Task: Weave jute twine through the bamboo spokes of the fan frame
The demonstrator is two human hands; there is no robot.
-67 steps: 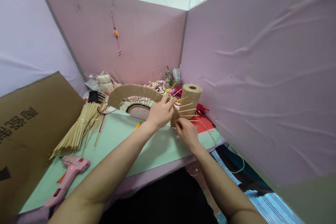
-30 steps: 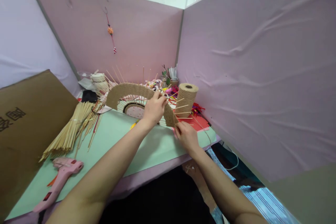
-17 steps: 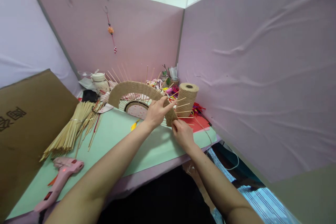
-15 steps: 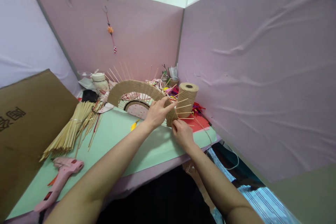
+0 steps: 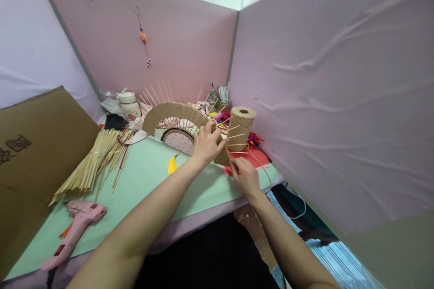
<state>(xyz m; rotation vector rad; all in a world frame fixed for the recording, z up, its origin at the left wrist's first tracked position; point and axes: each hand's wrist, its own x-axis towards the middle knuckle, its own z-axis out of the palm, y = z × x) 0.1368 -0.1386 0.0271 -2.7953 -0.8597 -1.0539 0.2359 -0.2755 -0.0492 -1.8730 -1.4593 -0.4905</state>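
An arched fan frame stands on the table, with a woven twine band [image 5: 169,112] threaded across thin wooden sticks that radiate past its outer edge. At its centre sits a pink spotted half-round panel [image 5: 178,141] with a dark rim. My left hand [image 5: 207,146] is closed over the right part of the band, thumb and fingers gripping it. My right hand [image 5: 245,176] pinches at the band's lower right end, on what looks like twine; its fingertips partly hide it. Just behind stands a large spool of twine [image 5: 241,127], with a loose strand trailing to the right.
On the left lie a bundle of wooden sticks [image 5: 88,162], a pink glue gun [image 5: 76,230] and a cardboard sheet [image 5: 40,158]. A yellow tassel [image 5: 172,164] lies before the fan. Red paper [image 5: 252,159] is under the spool. A lidded jar [image 5: 129,104] stands behind; partitions enclose the table.
My right hand has moved slightly right and down, away from the band's edge. The fan has tilted and shifted a little, and my left hand has stayed on it.
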